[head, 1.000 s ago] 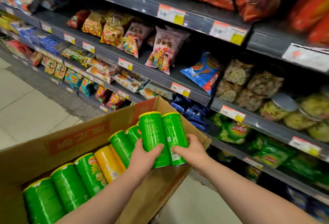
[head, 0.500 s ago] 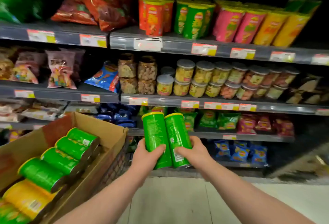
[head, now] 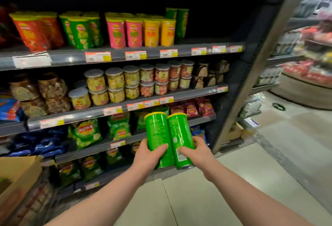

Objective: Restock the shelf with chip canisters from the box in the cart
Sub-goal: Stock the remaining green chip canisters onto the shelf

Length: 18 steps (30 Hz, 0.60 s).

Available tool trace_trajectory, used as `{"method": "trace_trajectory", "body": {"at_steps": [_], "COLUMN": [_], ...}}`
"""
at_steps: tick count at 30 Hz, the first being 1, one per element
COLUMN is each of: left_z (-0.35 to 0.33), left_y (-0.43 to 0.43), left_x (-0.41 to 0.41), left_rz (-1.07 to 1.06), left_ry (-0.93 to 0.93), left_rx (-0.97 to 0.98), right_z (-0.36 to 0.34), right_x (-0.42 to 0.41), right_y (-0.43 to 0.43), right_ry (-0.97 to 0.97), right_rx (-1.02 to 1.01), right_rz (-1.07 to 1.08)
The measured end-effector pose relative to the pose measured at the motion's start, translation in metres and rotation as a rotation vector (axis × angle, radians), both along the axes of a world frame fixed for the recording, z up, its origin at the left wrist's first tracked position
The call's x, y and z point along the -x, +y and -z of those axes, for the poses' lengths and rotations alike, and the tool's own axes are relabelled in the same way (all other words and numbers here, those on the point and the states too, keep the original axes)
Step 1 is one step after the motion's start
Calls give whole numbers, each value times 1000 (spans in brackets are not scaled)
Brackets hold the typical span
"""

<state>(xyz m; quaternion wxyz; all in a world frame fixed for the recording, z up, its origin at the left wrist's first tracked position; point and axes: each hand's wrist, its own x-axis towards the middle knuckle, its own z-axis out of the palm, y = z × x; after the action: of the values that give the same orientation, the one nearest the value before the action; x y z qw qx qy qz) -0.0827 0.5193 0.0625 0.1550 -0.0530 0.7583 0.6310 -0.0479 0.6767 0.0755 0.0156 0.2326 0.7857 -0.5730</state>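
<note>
Facing a dark grey metal snack shelf (head: 71,57), a person grips one tall green cylindrical chip canister with a yellow lid (head: 156,132) in the left hand (head: 150,153) and its twin (head: 179,134) in the right hand (head: 196,151), each hand's fingers curled round the lower body. The tubes are held upright and touching side by side, apparently so they can be set down standing beside the row of coloured chip canisters (head: 134,31) above. The brown cardboard box (head: 19,173) sits at lower left, well apart.
</note>
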Motion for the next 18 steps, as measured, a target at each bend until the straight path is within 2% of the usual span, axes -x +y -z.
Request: {"method": "trace_trajectory", "body": {"at_steps": [5, 10, 18], "left_z": [-5, -8, -28], "left_y": [39, 83, 158], "left_x": [10, 38, 122], "left_rz": [80, 141, 224], "left_ry": [42, 32, 80], "left_rx": [37, 7, -63], "right_z": [1, -9, -36], "right_x": [-3, 11, 81], "right_y": [35, 75, 148], "right_ry": [24, 55, 106], "right_rx": [67, 45, -20], "right_rz": [86, 158, 212]}}
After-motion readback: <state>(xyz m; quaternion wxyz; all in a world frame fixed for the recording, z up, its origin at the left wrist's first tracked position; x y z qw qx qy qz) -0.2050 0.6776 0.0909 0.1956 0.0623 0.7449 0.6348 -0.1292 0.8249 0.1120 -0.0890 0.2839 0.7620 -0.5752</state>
